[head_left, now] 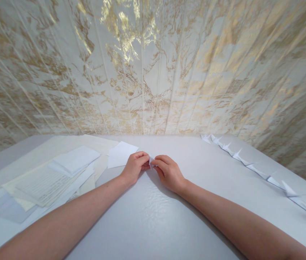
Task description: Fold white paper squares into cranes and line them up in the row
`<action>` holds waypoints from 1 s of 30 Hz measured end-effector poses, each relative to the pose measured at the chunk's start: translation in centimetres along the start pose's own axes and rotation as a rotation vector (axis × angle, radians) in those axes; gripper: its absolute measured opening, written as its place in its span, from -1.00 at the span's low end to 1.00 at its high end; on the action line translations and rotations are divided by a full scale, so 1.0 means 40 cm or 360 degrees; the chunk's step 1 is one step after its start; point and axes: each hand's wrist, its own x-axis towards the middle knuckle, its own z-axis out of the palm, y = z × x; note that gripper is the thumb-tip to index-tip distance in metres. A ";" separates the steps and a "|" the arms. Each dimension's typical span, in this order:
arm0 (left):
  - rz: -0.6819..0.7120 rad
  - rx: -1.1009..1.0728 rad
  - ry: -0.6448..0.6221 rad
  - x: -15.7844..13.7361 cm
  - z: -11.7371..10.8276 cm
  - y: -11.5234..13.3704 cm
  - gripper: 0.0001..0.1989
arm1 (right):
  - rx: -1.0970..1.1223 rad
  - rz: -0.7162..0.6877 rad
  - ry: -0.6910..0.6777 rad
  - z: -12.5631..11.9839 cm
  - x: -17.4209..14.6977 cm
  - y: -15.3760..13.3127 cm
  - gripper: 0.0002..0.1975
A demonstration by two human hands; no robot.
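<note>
A small piece of folded white paper (151, 161) is pinched between my two hands above the middle of the table. My left hand (136, 166) grips its left side, thumb and fingers closed together. From the other side my right hand (169, 172) pinches it with thumb and index finger. Much of the paper is hidden by the fingertips, so its exact folded shape is unclear. Just left of my left hand lies a blank white sheet (121, 154). Along the right edge of the table runs a row of folded white paper cranes (236, 155).
On the left lie overlapping papers, with a printed sheet (44, 184) and a small stack of white sheets (75, 160) on top. The light grey table (153, 224) meets a wall covering (142, 90) with a gold pattern at the back.
</note>
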 end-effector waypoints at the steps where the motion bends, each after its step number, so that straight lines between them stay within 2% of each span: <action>1: -0.0006 -0.0003 0.0002 0.000 0.000 0.000 -0.89 | -0.0012 -0.0013 -0.0003 -0.001 0.000 -0.001 -0.77; 6: -0.0031 -0.0027 0.0009 0.000 0.001 0.003 -0.94 | -0.0041 -0.0050 -0.0024 -0.004 0.000 -0.001 -0.75; 12: -0.0021 -0.0042 0.0014 -0.002 0.002 0.009 -0.88 | 0.0007 0.0069 0.0009 -0.001 0.001 0.001 -0.75; 19: -0.0020 -0.0049 0.0018 0.001 0.000 0.006 -0.87 | 0.0017 0.0077 -0.0009 0.001 -0.002 0.002 -0.77; 30: -0.0035 -0.0055 -0.0031 0.002 -0.004 0.004 -0.86 | 0.0451 0.0202 0.0085 0.001 0.004 0.016 -0.79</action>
